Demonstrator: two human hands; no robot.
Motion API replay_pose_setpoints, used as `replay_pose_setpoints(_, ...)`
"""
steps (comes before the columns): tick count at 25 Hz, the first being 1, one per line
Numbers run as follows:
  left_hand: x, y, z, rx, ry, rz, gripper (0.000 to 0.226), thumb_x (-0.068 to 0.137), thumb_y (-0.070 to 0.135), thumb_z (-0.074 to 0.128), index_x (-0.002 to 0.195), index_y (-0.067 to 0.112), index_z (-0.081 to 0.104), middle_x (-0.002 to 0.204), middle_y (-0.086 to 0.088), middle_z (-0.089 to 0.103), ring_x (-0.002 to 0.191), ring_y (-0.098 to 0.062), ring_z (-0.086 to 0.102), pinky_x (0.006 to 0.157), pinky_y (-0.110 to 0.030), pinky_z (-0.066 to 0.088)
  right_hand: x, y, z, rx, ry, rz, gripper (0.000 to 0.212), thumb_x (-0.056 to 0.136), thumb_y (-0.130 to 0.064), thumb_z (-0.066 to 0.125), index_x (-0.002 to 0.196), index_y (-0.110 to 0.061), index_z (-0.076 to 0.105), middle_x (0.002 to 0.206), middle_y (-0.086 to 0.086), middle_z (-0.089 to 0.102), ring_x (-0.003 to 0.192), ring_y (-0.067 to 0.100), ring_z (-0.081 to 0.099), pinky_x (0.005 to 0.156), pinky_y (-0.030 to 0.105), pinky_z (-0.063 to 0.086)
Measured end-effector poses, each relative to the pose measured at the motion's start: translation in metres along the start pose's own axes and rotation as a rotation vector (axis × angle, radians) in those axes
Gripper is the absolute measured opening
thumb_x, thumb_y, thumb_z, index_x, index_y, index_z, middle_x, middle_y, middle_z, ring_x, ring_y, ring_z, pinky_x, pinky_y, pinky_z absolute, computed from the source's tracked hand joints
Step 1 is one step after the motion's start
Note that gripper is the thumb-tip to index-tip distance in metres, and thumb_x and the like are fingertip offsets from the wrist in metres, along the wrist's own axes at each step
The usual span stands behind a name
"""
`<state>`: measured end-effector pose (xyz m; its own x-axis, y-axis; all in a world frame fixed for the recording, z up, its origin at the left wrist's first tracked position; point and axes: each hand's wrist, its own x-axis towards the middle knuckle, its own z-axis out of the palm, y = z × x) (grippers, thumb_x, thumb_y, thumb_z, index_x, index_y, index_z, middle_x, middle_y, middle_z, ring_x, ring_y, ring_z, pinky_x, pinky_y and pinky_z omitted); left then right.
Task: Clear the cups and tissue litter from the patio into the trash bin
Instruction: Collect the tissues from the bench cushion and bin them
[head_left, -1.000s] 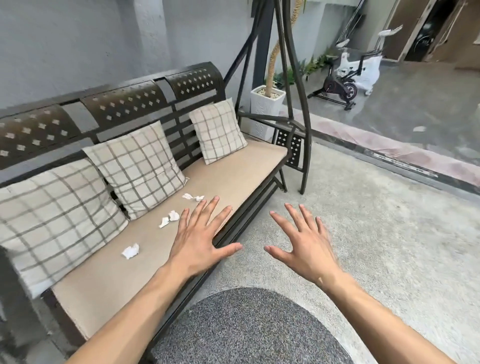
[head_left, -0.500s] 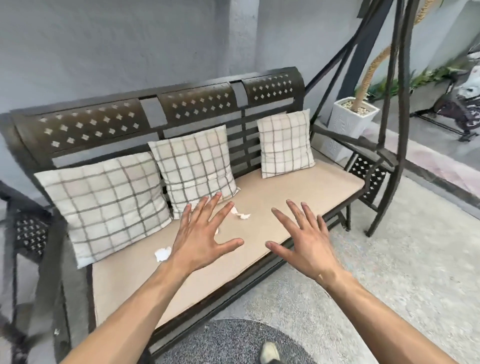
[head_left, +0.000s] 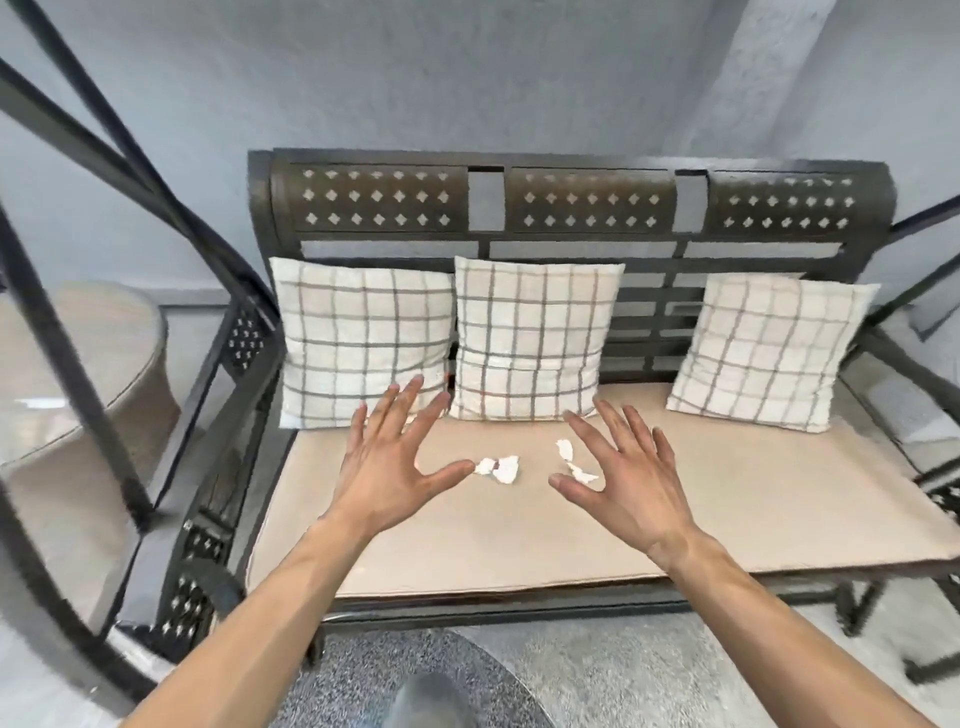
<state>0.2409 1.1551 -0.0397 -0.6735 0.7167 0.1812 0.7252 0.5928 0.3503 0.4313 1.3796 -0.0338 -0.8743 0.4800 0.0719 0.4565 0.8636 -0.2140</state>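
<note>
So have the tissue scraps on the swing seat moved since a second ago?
No: the tissue scraps still lie on the seat cushion before the middle pillow; only the camera swung round.

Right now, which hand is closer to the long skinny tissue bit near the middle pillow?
The right hand. That tissue bit shows just beside its index finger, on the seat cushion. The left hand is farther off, beyond the other scraps. Both hands are spread open.
</note>
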Motion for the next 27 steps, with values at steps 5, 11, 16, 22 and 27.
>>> replay_pose_setpoints(5, 0.007, -0.047, 0.012, 0.039, 0.046, -0.129, 0.088, 0.074, 0.09, 0.028, 0.149, 0.044, 0.022, 0.163, 0.009, 0.01, 0.15, -0.018, 0.006, 0.121, -0.05, 0.005, 0.05, -0.012, 0.022, 0.026, -0.063, -0.071, 0.076, 0.078, -0.08, 0.033, 0.145, -0.049, 0.016, 0.161, -0.009, 0.007, 0.147, 0.02, -0.003, 0.117, 0.05, 0.008)
replay_pose_setpoints(11, 0.037, -0.094, 0.037, 0.017, 0.001, -0.211, 0.086, 0.074, 0.089, 0.032, 0.148, 0.046, 0.022, 0.163, 0.007, 0.012, 0.15, -0.019, 0.007, 0.121, -0.05, 0.005, 0.093, -0.016, 0.053, 0.05, -0.106, -0.054, 0.074, 0.08, -0.077, 0.039, 0.145, -0.046, 0.024, 0.16, -0.006, 0.013, 0.147, 0.021, 0.004, 0.116, 0.051, 0.014)
replay_pose_setpoints(16, 0.053, -0.125, 0.063, 0.021, -0.054, -0.253, 0.087, 0.073, 0.091, 0.029, 0.147, 0.045, 0.023, 0.162, 0.006, 0.016, 0.15, -0.021, 0.01, 0.12, -0.053, 0.008, 0.102, 0.001, 0.084, 0.059, -0.165, 0.024, 0.073, 0.08, -0.075, 0.042, 0.144, -0.044, 0.03, 0.159, -0.005, 0.018, 0.146, 0.022, 0.01, 0.114, 0.053, 0.02)
replay_pose_setpoints(22, 0.056, -0.141, 0.103, 0.05, -0.133, -0.309, 0.087, 0.074, 0.09, 0.029, 0.147, 0.044, 0.026, 0.162, 0.004, 0.017, 0.148, -0.022, 0.013, 0.119, -0.055, 0.009, 0.113, 0.029, 0.125, 0.118, -0.224, 0.111, 0.07, 0.081, -0.066, 0.053, 0.143, -0.041, 0.034, 0.158, -0.005, 0.023, 0.145, 0.022, 0.015, 0.112, 0.051, 0.024)
replay_pose_setpoints(27, 0.065, -0.14, 0.162, 0.073, -0.196, -0.311, 0.085, 0.073, 0.088, 0.034, 0.145, 0.043, 0.031, 0.16, 0.002, 0.024, 0.146, -0.026, 0.022, 0.117, -0.057, 0.015, 0.123, 0.079, 0.172, 0.136, -0.279, 0.193, 0.067, 0.083, -0.06, 0.057, 0.143, -0.038, 0.036, 0.156, -0.005, 0.025, 0.143, 0.02, 0.018, 0.111, 0.047, 0.025)
